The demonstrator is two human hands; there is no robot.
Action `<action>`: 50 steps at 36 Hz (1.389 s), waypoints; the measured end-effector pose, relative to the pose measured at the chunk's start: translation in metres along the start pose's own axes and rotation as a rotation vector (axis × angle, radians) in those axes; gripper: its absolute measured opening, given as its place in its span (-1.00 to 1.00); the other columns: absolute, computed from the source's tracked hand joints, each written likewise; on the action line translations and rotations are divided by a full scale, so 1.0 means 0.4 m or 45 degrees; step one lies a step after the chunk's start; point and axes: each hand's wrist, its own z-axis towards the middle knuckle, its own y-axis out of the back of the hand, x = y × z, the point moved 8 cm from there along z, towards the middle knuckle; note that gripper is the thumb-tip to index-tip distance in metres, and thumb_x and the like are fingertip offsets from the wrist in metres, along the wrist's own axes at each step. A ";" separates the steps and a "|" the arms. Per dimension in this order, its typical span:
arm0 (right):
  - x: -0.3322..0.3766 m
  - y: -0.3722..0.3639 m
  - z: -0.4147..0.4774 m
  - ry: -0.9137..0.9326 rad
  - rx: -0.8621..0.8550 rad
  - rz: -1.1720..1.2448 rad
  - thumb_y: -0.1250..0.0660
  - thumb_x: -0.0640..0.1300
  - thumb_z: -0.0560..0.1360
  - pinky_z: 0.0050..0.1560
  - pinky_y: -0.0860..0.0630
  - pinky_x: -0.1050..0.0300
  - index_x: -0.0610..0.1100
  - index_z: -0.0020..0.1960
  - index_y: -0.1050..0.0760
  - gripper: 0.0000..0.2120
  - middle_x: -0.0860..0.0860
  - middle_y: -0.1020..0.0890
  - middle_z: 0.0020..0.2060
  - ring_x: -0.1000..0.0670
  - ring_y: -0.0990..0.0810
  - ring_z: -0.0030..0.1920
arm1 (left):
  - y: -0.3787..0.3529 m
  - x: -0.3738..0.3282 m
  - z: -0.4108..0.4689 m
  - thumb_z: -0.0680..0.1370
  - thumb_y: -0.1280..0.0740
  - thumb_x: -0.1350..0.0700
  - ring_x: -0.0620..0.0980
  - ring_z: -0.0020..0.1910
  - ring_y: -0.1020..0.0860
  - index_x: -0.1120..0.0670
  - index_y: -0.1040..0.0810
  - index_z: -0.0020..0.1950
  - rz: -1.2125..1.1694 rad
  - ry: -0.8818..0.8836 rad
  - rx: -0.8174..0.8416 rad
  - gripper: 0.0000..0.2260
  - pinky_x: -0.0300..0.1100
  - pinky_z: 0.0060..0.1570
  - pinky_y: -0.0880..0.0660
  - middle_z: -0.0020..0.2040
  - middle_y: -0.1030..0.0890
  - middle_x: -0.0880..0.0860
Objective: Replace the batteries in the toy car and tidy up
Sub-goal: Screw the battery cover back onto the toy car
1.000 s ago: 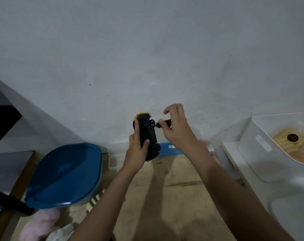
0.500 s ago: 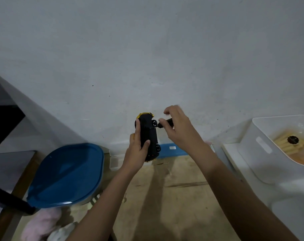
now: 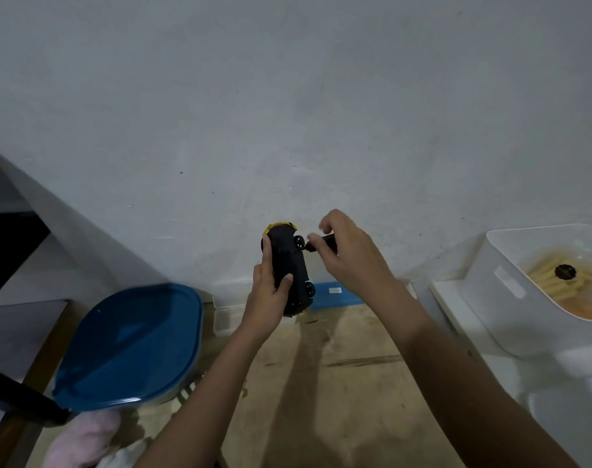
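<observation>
At the lower left a container with a blue lid [image 3: 129, 346] stands on the floor, a pink cloth [image 3: 81, 440] crumpled just in front of it. The left hand [image 3: 267, 298] grips the toy car [image 3: 289, 261], held up before the grey wall with its black underside facing the camera and its yellow end uppermost. A small dark screwdriver [image 3: 321, 243] meets that underside beside a wheel. The right hand [image 3: 352, 255] pinches the screwdriver's handle, its other fingers loosely raised. At the far right stands a white plastic bin [image 3: 484, 319] holding pale, blurred contents.
</observation>
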 end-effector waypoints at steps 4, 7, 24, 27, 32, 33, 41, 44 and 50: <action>0.000 -0.011 0.003 0.037 0.091 0.073 -0.32 -0.22 0.47 -0.28 -0.51 -0.15 -0.20 -0.05 -0.29 -0.81 -0.03 -0.44 -0.13 -0.06 -0.48 -0.30 | 0.001 0.010 0.005 0.63 -0.15 0.07 -0.08 0.08 -0.39 -0.29 0.25 0.47 0.013 -0.001 0.004 -0.35 -0.17 0.09 -0.34 0.28 -0.31 0.04; 0.000 0.003 0.007 -0.001 0.013 0.017 -0.32 -0.10 0.51 -0.26 -0.55 -0.07 -0.23 -0.02 -0.34 -0.77 -0.01 -0.51 -0.27 -0.07 -0.54 -0.32 | -0.001 0.012 0.004 0.63 -0.15 0.09 -0.08 0.08 -0.40 -0.30 0.24 0.47 0.002 0.011 0.008 -0.35 -0.17 0.10 -0.35 0.27 -0.31 0.03; 0.004 -0.013 0.020 0.021 0.099 0.009 -0.26 -0.11 0.54 -0.22 -0.52 -0.15 -0.18 -0.03 -0.31 -0.83 -0.08 -0.53 -0.21 -0.14 -0.53 -0.24 | -0.001 0.013 0.009 0.63 -0.15 0.08 -0.30 -0.01 -0.38 -0.34 0.25 0.44 0.001 -0.007 0.031 -0.35 -0.28 -0.05 -0.38 0.26 -0.31 0.05; -0.006 -0.001 0.023 -0.033 0.052 -0.030 -0.20 -0.01 0.57 -0.22 -0.53 -0.10 -0.18 -0.01 -0.32 -0.77 -0.09 -0.56 -0.20 -0.13 -0.55 -0.29 | -0.007 0.011 0.005 0.63 -0.15 0.09 -0.30 -0.04 -0.38 -0.30 0.25 0.46 0.015 0.004 0.042 -0.35 -0.43 -0.16 -0.36 0.25 -0.31 0.03; 0.010 -0.016 0.012 0.072 0.175 0.039 -0.29 -0.22 0.50 -0.21 -0.51 -0.06 -0.18 -0.02 -0.33 -0.86 -0.03 -0.43 -0.09 -0.07 -0.48 -0.22 | 0.005 0.006 0.009 0.63 -0.15 0.13 -0.28 -0.02 -0.37 -0.27 0.24 0.47 0.011 0.004 0.004 -0.34 -0.22 0.05 -0.33 0.28 -0.31 0.08; 0.006 -0.016 0.013 0.048 0.159 0.019 -0.29 -0.19 0.51 -0.23 -0.49 -0.08 -0.19 -0.05 -0.32 -0.85 -0.04 -0.45 -0.18 -0.09 -0.46 -0.26 | 0.006 0.004 0.009 0.63 -0.15 0.13 -0.32 -0.02 -0.36 -0.28 0.24 0.47 0.013 0.001 0.004 -0.34 -0.21 0.04 -0.33 0.27 -0.31 0.07; -0.033 -0.008 0.016 -0.101 0.091 0.107 -0.30 -0.15 0.51 -0.20 -0.46 0.21 -0.18 -0.04 -0.38 -0.87 -0.02 -0.40 -0.07 0.05 -0.46 -0.26 | 0.015 -0.025 -0.005 0.63 -0.14 0.08 -0.06 -0.08 -0.44 -0.31 0.28 0.45 0.134 -0.025 -0.013 -0.35 -0.17 -0.04 -0.39 0.22 -0.33 0.09; -0.039 -0.008 0.016 -0.087 0.105 0.127 -0.35 -0.25 0.45 -0.25 -0.39 0.42 -0.18 -0.07 -0.40 -0.87 -0.02 -0.45 -0.14 0.06 -0.43 -0.25 | 0.021 -0.036 -0.008 0.63 -0.13 0.08 0.08 -0.10 -0.51 -0.37 0.33 0.37 0.258 -0.037 -0.029 -0.34 -0.06 -0.09 -0.50 0.21 -0.33 0.09; -0.042 -0.015 0.007 -0.046 0.084 -0.003 -0.32 -0.15 0.50 -0.21 -0.43 0.06 -0.23 -0.11 -0.43 -0.85 -0.04 -0.47 -0.25 -0.05 -0.45 -0.26 | 0.023 -0.039 -0.012 0.63 -0.12 0.08 0.05 -0.19 -0.55 -0.40 0.40 0.33 0.443 -0.092 -0.035 -0.30 -0.02 -0.19 -0.57 0.25 -0.30 0.08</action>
